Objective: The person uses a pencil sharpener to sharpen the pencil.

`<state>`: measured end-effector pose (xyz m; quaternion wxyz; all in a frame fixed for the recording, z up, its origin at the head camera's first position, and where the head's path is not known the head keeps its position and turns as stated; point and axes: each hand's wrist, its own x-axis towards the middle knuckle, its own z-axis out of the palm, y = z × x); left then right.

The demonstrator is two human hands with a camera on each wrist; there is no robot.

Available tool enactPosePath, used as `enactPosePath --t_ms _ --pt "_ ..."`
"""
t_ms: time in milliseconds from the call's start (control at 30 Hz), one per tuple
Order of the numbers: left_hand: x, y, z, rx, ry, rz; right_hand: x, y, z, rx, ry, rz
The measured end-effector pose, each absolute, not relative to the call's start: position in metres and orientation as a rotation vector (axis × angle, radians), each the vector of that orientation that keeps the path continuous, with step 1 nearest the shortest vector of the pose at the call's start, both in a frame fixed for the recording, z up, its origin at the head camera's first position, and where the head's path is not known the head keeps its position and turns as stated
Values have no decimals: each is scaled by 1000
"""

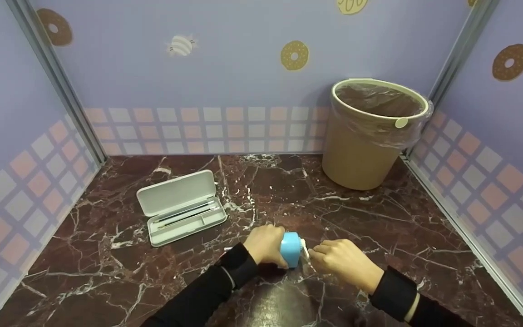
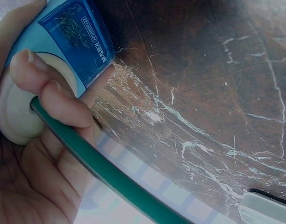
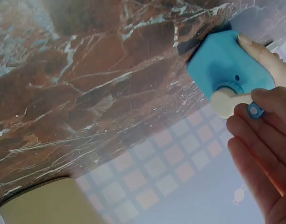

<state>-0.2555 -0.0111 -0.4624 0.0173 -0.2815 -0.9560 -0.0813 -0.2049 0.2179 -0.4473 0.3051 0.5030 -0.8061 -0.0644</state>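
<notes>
over the worktop [image 1: 393, 236], a blue sharpener [image 1: 290, 250] is gripped by the curled fingers [image 2: 66, 107] of the left hand [image 1: 265, 245], a green pencil [image 2: 108, 163] seated in its hole; its white crank [image 3: 225, 103] is pinched by the right hand [image 1: 341, 260], thumb and finger closed.

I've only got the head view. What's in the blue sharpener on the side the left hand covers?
Observer: A green pencil, its end inside the sharpener.
Operator: Anything in its tray?
Observer: Yes, the left wrist view shows dark shavings behind the clear blue tray.
Operator: What are the right fingertips on?
Observer: In its wrist view, the right hand pinches the pale crank, whose blue knob shows there.
</notes>
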Motion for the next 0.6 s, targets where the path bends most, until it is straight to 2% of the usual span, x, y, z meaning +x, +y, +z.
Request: enactPosePath --t_ms 600 --pt "-257 -11 -463 -916 -2955 -206 -229 219 -437 1202 -2146 -105"
